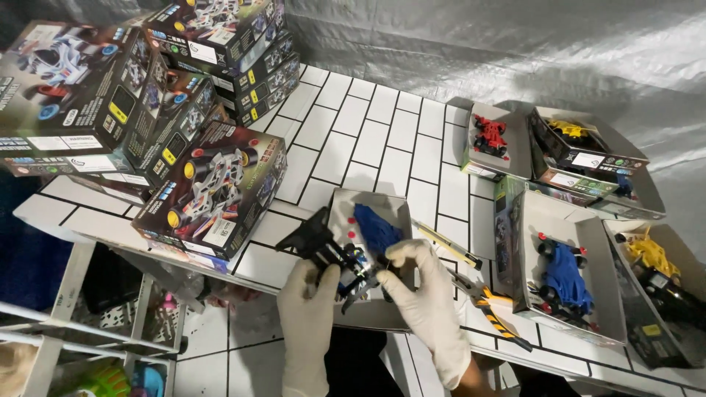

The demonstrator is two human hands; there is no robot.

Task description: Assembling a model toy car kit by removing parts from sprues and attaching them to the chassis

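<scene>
Head view: gloved left hand (309,290) and right hand (421,283), fingers pinching a black toy-car chassis (346,259) over a grey tray (382,209); glossy cartons (213,191) crowd the tiled counter (368,125).

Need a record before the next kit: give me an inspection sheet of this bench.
Surface: white tiled table.
Job's things: black toy car chassis held over grey tray; blue body shell in it.
Clutter: pliers, yellow-handled tool, stacked kit boxes, open boxes with blue car, red car, yellow car.
Grippers: left hand and right hand, gloved, both grip the chassis.
Cables: nothing seen.
Surroundings: grey sheeting behind.
</scene>
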